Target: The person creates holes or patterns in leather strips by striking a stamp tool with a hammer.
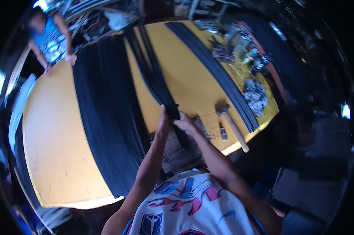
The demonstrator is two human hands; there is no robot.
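A bundle of long black strips [157, 78] runs from the far edge of the yellow table towards me, its strands spread apart farther off and drawn together near my hands. My left hand [165, 121] is closed on the bundle's left edge. On the opposite edge, close by, my right hand [185, 123] grips the same strips. Their near end hangs over a dark, worn block [179, 152] at the table's front. To the right of my hands lie a wooden-handled hammer [232, 127] and a small dark metal piece [223, 134].
A wide layer of black strips [106, 98] covers the table's [57, 137] middle left. Another black bundle [212, 62] lies to the right, beside a crumpled plastic bag [255, 96] and assorted cans [249, 56]. Another person [53, 39] stands at the far left corner, hands by the edge.
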